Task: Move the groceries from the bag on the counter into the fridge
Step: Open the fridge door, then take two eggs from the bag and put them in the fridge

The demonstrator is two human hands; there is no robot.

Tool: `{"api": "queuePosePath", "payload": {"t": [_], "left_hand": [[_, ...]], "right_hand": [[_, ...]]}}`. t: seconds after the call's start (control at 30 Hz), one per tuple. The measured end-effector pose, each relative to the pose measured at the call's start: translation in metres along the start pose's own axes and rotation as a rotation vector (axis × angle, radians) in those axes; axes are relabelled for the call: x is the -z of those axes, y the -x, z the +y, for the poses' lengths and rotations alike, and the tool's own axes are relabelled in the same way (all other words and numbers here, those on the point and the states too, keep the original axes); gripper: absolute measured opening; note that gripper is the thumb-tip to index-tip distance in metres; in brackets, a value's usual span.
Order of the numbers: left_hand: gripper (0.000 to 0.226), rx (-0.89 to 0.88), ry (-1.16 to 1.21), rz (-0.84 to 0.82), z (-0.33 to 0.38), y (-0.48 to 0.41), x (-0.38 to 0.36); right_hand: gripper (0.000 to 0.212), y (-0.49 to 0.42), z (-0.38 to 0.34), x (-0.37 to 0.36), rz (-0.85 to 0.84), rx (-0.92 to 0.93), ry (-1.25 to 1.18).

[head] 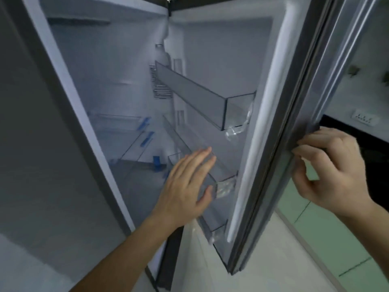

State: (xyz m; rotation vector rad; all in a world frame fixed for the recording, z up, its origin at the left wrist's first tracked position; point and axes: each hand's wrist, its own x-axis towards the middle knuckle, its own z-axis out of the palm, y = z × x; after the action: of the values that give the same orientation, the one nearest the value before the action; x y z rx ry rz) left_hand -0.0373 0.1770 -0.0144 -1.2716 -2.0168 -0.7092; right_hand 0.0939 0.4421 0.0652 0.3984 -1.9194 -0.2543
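Observation:
The fridge (109,81) stands open in front of me, its pale inside holding glass shelves with blue tape strips. Its door (271,127) swings out to the right and carries three clear door bins (189,91). My right hand (328,169) grips the door's outer edge, fingers curled around it. My left hand (187,186) is flat, fingers together, reaching in toward the middle door bin and holding nothing. No bag or groceries show in this view.
The fridge's grey side panel (31,144) fills the left. A light tiled floor (273,260) lies below the door. Green cabinet fronts (336,239) and a dark oven-like opening (368,131) sit to the right, with a wall socket (363,119) above.

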Motion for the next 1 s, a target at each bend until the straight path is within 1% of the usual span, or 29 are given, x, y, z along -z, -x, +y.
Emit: {"api": "queuePosePath", "payload": {"t": [0.1, 0.2, 0.27, 0.37, 0.53, 0.63, 0.8, 0.9, 1.0], "left_hand": [[0.065, 0.024, -0.003, -0.162, -0.007, -0.017, -0.033], [0.073, 0.039, -0.055, -0.317, -0.018, -0.039, -0.062], [0.081, 0.070, -0.089, -0.415, -0.027, -0.055, -0.074], [0.090, 0.052, -0.138, -0.507, -0.027, -0.076, -0.093], [0.096, 0.103, -0.185, -0.541, -0.012, -0.106, -0.132], [0.099, 0.139, -0.154, -0.551, -0.010, -0.125, -0.147], [0.090, 0.180, -0.233, -0.518, -0.044, -0.136, -0.159], [0.088, 0.147, -0.236, -0.498, -0.067, -0.145, -0.171], [0.083, 0.095, -0.203, -0.454, -0.082, -0.161, -0.189]], "right_hand": [[0.018, 0.030, 0.000, -0.007, -0.016, -0.122, -0.050], [0.019, 0.048, 0.001, -0.019, -0.063, -0.163, -0.113], [0.021, 0.056, 0.005, -0.029, -0.149, -0.189, -0.137], [0.031, 0.065, 0.020, -0.048, -0.303, -0.249, -0.146], [0.061, 0.077, 0.038, -0.090, -0.534, -0.357, -0.120], [0.071, 0.082, 0.047, -0.116, -0.646, -0.390, -0.025], [0.068, 0.079, 0.085, -0.151, -0.625, -0.506, 0.026], [0.067, 0.078, 0.102, -0.177, -0.605, -0.499, -0.022], [0.071, 0.073, 0.117, -0.208, -0.573, -0.469, -0.098]]}}
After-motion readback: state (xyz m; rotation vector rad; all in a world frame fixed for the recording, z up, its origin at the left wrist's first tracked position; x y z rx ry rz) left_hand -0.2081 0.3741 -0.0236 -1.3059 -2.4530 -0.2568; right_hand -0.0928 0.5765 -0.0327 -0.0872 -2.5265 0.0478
